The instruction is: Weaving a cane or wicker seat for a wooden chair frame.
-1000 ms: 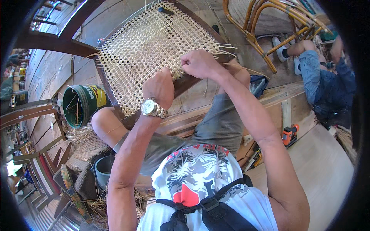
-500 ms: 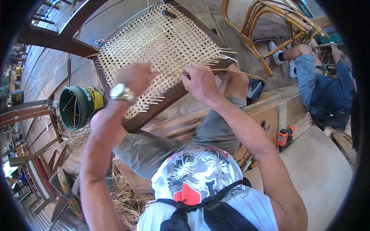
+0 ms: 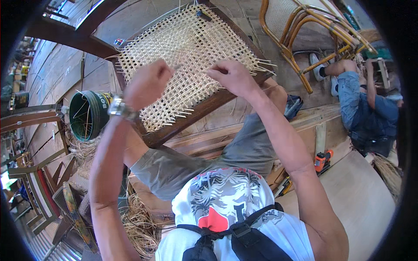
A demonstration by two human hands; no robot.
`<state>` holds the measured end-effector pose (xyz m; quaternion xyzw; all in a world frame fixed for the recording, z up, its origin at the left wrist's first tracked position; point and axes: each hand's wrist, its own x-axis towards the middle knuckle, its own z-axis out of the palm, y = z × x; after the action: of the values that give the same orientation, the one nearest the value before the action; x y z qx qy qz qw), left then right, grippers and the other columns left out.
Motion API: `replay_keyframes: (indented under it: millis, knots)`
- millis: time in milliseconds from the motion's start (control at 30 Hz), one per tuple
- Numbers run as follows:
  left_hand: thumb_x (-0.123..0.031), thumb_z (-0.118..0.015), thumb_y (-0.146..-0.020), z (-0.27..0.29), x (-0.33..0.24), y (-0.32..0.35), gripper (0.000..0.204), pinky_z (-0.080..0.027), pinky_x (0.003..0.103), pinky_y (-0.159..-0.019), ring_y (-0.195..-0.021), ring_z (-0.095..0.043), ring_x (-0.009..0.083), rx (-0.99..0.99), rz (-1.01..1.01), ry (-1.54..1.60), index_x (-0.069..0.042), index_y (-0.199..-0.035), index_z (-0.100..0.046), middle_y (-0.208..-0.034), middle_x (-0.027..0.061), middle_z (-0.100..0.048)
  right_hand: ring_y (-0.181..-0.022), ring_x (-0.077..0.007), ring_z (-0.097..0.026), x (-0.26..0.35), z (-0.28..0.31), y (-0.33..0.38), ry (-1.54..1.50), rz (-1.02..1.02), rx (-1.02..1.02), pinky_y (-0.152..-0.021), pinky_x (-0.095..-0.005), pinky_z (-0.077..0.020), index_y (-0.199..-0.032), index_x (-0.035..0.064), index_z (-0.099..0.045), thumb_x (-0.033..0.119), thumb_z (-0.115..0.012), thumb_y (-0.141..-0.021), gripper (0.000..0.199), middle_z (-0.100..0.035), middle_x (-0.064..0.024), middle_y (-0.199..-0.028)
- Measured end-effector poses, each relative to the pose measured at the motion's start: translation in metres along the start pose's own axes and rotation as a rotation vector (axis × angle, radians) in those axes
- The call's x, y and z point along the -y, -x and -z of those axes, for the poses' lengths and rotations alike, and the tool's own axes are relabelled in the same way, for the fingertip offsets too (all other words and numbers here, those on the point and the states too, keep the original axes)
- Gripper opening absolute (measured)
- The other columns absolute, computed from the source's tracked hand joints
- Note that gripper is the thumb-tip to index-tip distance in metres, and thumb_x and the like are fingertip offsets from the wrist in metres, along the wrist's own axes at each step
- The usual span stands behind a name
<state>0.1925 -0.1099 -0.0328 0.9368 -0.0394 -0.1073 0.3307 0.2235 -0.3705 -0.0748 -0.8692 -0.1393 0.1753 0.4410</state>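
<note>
A woven cane seat panel (image 3: 183, 52) with an open lattice fills a dark wooden chair frame (image 3: 187, 124) before me. Loose strand ends stick out along its right and near edges. Over the panel's left part hovers my left hand (image 3: 150, 82), wearing a metal wristwatch (image 3: 122, 108); its fingers are curled, and a small blurred dark tip shows by them. My right hand (image 3: 235, 77) is above the panel's right near edge, thumb and forefinger pinched together. What either hand holds is too thin or blurred to make out. A small dark object (image 3: 203, 16) lies on the panel's far side.
A green bucket (image 3: 85, 115) with strands inside stands left of the panel. Cane scraps (image 3: 139, 217) are heaped near my left leg. An orange and black tool (image 3: 322, 161) sits at right. A rattan chair (image 3: 300, 48) and another seated person (image 3: 365, 95) are at the far right.
My left hand has moved slightly left and up, and the right hand slightly right and up. The brown strand seen running between and past them no longer shows clearly.
</note>
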Motion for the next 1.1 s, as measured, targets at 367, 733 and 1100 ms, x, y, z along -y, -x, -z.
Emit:
replay_keyframes:
  millis: [367, 733, 1100]
  knots:
    - [-0.032, -0.057, -0.094, -0.065, -0.011, -0.017, 0.031, -0.053, 0.051, -0.072, -0.079, -0.067, 0.0428, 0.172, -0.081, -0.368, -0.003, -0.091, -0.066, -0.083, 0.0242, -0.067, -0.071, -0.0190, -0.068, -0.024, -0.003, 0.008, 0.162, -0.015, -0.140, -0.068, -0.0326, -0.0529, -0.090, 0.0021, -0.073, 0.017, -0.069, -0.082, 0.018, -0.070, -0.0117, -0.078]
    - [-0.031, -0.063, -0.093, -0.085, -0.030, -0.010, 0.033, -0.057, 0.049, -0.071, -0.081, -0.071, 0.0404, 0.147, -0.016, -0.525, 0.001, -0.088, -0.071, -0.083, 0.0249, -0.070, -0.071, -0.0248, -0.068, -0.028, -0.005, 0.006, 0.241, 0.176, -0.188, -0.067, -0.0372, -0.0526, -0.087, -0.0004, -0.069, 0.013, -0.065, -0.081, 0.015, -0.069, -0.0164, -0.078]
    - [-0.052, -0.062, -0.090, -0.079, 0.012, -0.017, 0.047, -0.055, 0.047, -0.077, -0.081, -0.070, 0.0370, 0.204, 0.156, -0.225, -0.007, -0.094, -0.072, -0.086, 0.0201, -0.072, -0.082, -0.0297, -0.064, -0.020, -0.046, 0.007, 0.247, 0.228, -0.187, -0.077, -0.0420, -0.0504, -0.081, 0.0042, -0.073, 0.017, -0.071, -0.078, 0.013, -0.065, -0.0133, -0.082]
